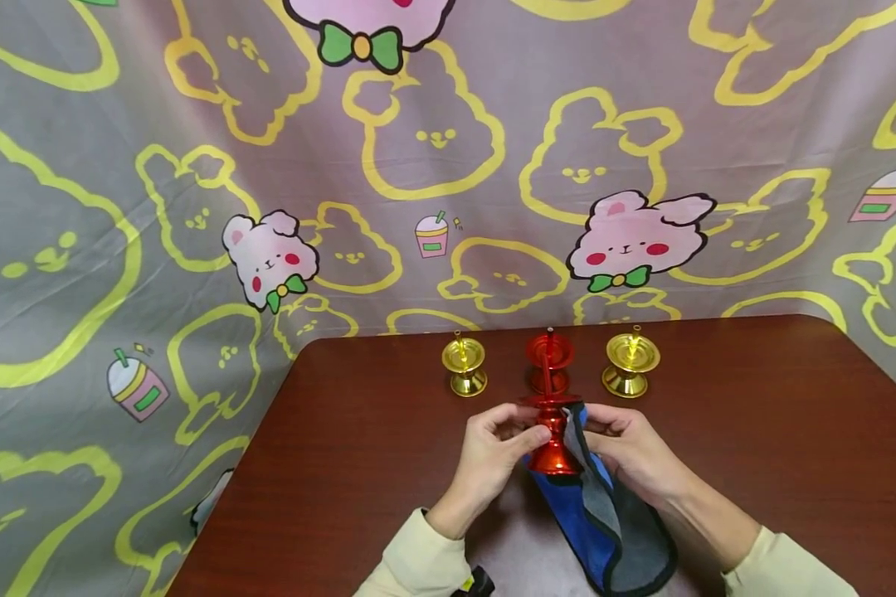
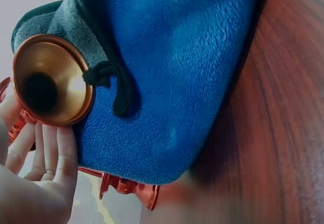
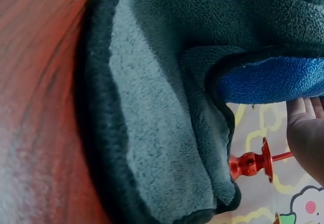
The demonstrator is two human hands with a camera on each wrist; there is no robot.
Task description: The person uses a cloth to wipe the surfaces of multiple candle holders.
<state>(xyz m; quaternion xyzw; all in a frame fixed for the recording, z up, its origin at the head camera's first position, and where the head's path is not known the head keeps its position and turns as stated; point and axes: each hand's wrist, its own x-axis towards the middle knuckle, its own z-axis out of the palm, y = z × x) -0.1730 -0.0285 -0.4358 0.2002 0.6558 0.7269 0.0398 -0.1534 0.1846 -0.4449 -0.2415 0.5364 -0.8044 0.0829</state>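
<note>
Red candle holder (image 1: pixel 557 452) stays upright between the separated hands, the table (image 1: pixel 358 431) below it. Left hand (image 1: pixel 493 452), left of the holder, grips it; right hand (image 1: pixel 638 452), right of the holder, pinches the blue-gray cloth (image 1: pixel 635 535).

From my remote post I see a glossy red front candle holder (image 1: pixel 555 452), coppery gold inside its base. The cloth (image 1: pixel 582 531) is bright blue on one face, grey on the other, edged in black. The back candle holder (image 1: pixel 550 352) is red; the left candle holder (image 1: pixel 464 356) and right candle holder (image 1: pixel 631 356) are gold. The desk (image 1: pixel 343 423) is reddish brown with darker grain. The grey curtain (image 1: pixel 485 50) carries yellow rabbit outlines and pale pink rabbits with green bows.
</note>
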